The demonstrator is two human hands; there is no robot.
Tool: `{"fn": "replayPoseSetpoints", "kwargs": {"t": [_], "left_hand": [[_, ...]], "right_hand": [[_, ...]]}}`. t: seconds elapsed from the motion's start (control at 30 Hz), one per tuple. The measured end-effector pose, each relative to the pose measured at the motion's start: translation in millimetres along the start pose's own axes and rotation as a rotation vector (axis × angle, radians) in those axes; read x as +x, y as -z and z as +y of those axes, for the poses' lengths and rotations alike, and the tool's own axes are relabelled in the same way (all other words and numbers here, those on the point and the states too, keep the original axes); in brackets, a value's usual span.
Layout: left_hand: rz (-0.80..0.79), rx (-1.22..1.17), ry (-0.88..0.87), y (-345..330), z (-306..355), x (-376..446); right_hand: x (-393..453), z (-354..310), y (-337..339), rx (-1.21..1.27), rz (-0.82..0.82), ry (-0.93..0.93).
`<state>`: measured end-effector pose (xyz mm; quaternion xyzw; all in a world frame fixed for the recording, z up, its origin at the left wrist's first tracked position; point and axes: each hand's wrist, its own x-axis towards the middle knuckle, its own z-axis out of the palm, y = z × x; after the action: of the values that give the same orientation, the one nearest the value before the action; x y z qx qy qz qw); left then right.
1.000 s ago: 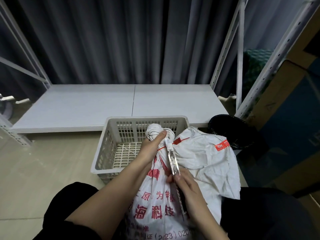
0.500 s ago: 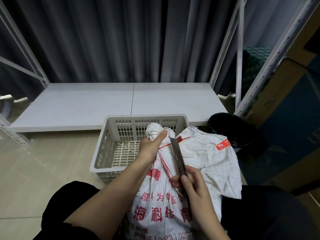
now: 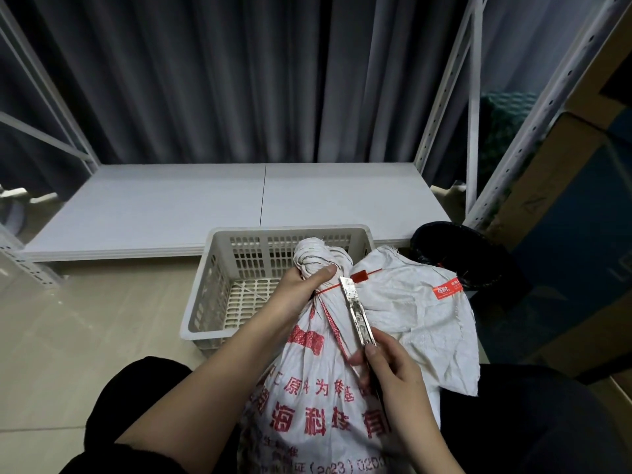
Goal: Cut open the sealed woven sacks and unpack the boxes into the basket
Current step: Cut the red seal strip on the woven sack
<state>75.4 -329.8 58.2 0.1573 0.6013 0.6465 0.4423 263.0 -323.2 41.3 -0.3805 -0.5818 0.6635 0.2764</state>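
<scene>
The left hand [image 3: 301, 289] grips the tied neck of the upright white woven sack [image 3: 318, 398]; the right hand [image 3: 390, 374] pinches the metal snips [image 3: 355, 311], their long axis tilted, tips pointing up-left at the red seal tie [image 3: 359, 278].

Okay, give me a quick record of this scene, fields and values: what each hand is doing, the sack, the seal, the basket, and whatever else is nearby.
left hand: grips the bunched neck of the sack
right hand: holds the snips
snips: metal, tip at the red seal tie
sack: white woven, red print, neck still tied
red seal tie: around the neck, appears uncut
basket: white plastic, behind the sack, no boxes visible
second sack: white, lying flat to the right
black bin: far right
</scene>
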Motion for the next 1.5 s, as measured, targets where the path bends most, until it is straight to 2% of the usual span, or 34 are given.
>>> {"fn": "replayPoseSetpoints", "kwargs": {"t": [0.17, 0.5, 0.87, 1.2, 1.33, 1.5], "left_hand": [[0.032, 0.045, -0.065, -3, -1, 1], [0.046, 0.019, -0.064, -2, -6, 6], [0.036, 0.032, -0.075, -2, -7, 8], [-0.053, 0.037, -0.051, 0, -8, 5], [-0.084, 0.0, 0.023, -4, -9, 6], [-0.085, -0.046, 0.093, -9, -11, 8]], "right_hand": [[-4, -2, 7, -0.044, 0.018, -0.028], [-3, -9, 10, -0.191, -0.035, -0.017], [-1, -13, 10, -0.174, -0.014, -0.03], [4, -11, -4, 0.157, -0.027, -0.149], [11, -12, -12, -0.008, -0.049, -0.148], [22, -11, -25, -0.227, 0.078, -0.033]]}}
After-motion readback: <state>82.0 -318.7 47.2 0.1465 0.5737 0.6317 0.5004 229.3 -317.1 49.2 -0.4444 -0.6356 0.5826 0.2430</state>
